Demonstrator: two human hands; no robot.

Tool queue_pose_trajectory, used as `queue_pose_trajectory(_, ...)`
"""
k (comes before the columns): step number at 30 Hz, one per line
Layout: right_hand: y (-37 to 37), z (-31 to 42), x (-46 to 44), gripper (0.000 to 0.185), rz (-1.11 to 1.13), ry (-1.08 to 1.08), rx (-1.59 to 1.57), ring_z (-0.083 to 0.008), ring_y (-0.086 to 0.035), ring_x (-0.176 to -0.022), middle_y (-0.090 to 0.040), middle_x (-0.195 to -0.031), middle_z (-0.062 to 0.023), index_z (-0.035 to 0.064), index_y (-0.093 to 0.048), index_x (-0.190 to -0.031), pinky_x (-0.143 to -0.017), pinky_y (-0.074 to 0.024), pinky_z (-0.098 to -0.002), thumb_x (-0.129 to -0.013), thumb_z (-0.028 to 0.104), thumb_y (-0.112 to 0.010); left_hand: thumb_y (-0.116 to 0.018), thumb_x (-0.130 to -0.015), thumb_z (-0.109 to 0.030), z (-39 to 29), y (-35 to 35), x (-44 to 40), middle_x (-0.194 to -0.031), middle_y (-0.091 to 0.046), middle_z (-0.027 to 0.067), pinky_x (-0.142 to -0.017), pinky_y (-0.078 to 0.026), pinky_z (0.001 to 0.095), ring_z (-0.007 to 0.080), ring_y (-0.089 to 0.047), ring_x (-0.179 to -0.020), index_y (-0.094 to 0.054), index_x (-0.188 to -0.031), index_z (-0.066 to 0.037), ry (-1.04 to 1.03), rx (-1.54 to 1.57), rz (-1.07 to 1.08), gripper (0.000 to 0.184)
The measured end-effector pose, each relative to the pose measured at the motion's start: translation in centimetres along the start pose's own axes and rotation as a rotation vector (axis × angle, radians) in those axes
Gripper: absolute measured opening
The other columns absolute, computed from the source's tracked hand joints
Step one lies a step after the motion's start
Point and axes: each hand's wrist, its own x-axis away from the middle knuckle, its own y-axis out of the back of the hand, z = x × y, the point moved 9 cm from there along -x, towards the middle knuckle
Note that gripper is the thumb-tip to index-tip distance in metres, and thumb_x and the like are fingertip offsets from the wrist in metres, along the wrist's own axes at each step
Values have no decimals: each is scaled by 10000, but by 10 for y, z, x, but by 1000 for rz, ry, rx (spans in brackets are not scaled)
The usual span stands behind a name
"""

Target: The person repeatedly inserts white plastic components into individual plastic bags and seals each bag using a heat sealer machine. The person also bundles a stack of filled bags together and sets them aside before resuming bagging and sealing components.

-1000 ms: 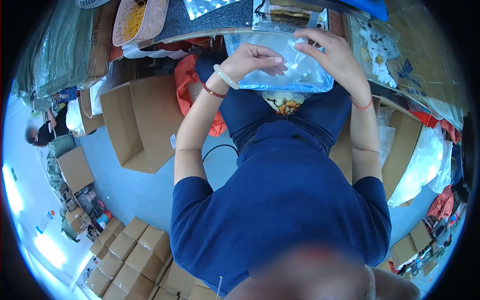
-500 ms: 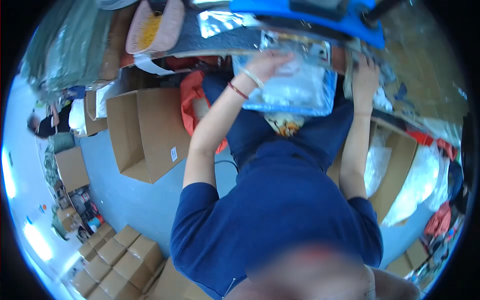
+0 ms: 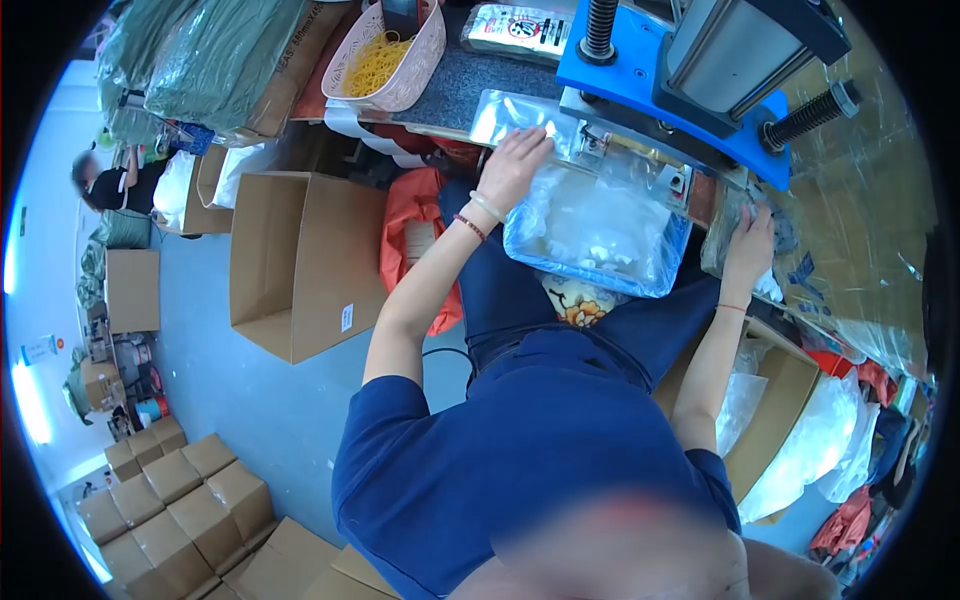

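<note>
My left hand (image 3: 516, 168) lies with its fingers stretched out on the near edge of a clear plastic bag (image 3: 500, 112) on the bench. My right hand (image 3: 750, 244) rests, fingers extended, on crumpled clear plastic bags (image 3: 722, 236) at the bench's right side. Between my hands, over my lap, sits a blue-rimmed tray (image 3: 640, 288) lined with plastic and holding clear, whitish plastic pieces (image 3: 595, 225). Just beyond it stands a blue press-like machine (image 3: 640, 70) with springs and a metal cylinder, above a small metal fixture (image 3: 675, 178).
A pink basket (image 3: 425, 60) of yellow rubber bands and a printed packet (image 3: 515, 30) are on the bench. An open cardboard box (image 3: 335, 265) stands left on the floor, another box (image 3: 775, 400) at right. Stacked cartons (image 3: 190, 510) sit behind; a person (image 3: 120, 185) is far left.
My left hand has moved left, from over the tray to the clear bag. My right hand stays at the plastic bags on the right. The head view has shifted, showing more of the machine.
</note>
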Motion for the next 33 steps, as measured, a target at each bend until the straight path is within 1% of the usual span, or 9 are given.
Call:
queue_pose_trajectory(2, 0, 5, -2, 280, -27, 19, 10, -373, -604, -1031, -660, -1083, -158, 103, -584, -1168, -804, -497, -471, -978, 304, -549, -678, -798, -54, 8, 19, -1, -1074, -693, 109, -858, -513, 388, 288, -644, -1009, -684, -1095, -68, 100, 124, -201, 298)
queue_pose_trajectory(5, 10, 12, -4, 293, -77, 51, 32, -365, -612, -1018, -673, -1048, -151, 110, -595, -1149, -797, -497, -464, -962, 335, -574, -671, -769, -24, 17, 14, -13, -924, -691, 116, -809, -512, 399, 311, -630, -913, -706, -870, -37, 40, 149, -177, 108)
queue_pose_trajectory(15, 31, 4, 6, 275, -67, 66, -226, -273, -651, -942, -678, -1066, -138, 142, -662, -1161, -795, -510, -362, -925, 284, -652, -665, -839, -68, 32, 8, -15, -952, -697, 104, -775, -524, 374, 308, -629, -896, -725, -936, -39, 16, 70, -145, 117)
queue_pose_trajectory(17, 47, 26, 18, 233, 10, 2, -476, -160, -655, -933, -685, -1107, -107, 102, -704, -1118, -795, -513, -288, -911, 206, -689, -683, -848, -98, 21, 31, -13, -985, -717, 97, -778, -534, 328, 278, -670, -889, -739, -935, -37, 156, 217, -217, 120)
queue_pose_trajectory(22, 14, 115, 97, 230, 416, 137, -869, -122, -635, -923, -693, -1076, -48, 67, -704, -1097, -821, -499, -249, -873, 112, -720, -697, -834, -84, -20, 57, -10, -929, -728, 92, -753, -549, 320, 279, -698, -833, -736, -912, -47, 497, 545, -15, 95)
queue_pose_trajectory(23, 2, 125, 103, 239, 520, 85, -909, -116, -630, -889, -694, -1058, -49, 58, -701, -1098, -805, -497, -247, -868, 120, -727, -697, -834, -84, -16, 51, -10, -929, -728, 92, -753, -549, 320, 279, -698, -833, -736, -912, -47, 493, 545, -12, 95)
queue_pose_trajectory(26, 5, 133, 93, 247, 467, 115, -936, -117, -614, -821, -694, -1024, -57, 49, -694, -1093, -769, -493, -247, -865, 135, -731, -669, -815, -53, -33, 84, -24, -1019, -713, 87, -862, -513, 379, 272, -674, -957, -680, -940, -63, -67, -91, -428, 126)
queue_pose_trajectory(29, 12, 134, 87, 239, 428, 181, -916, -132, -613, -811, -693, -1029, -65, 46, -687, -1091, -761, -496, -252, -868, 126, -721, -653, -810, -52, -6, 28, -21, -1074, -698, 108, -917, -480, 415, 299, -646, -1039, -658, -970, -60, 2, -267, -217, 160)
queue_pose_trajectory(33, 4, 131, 94, 233, 491, 222, -879, -146, -608, -799, -690, -1042, -76, 39, -683, -1086, -754, -497, -261, -870, 122, -712, -645, -835, -58, 20, 6, -2, -1083, -698, 107, -910, -480, 416, 308, -638, -1061, -676, -1045, -75, 127, 117, -233, 212)
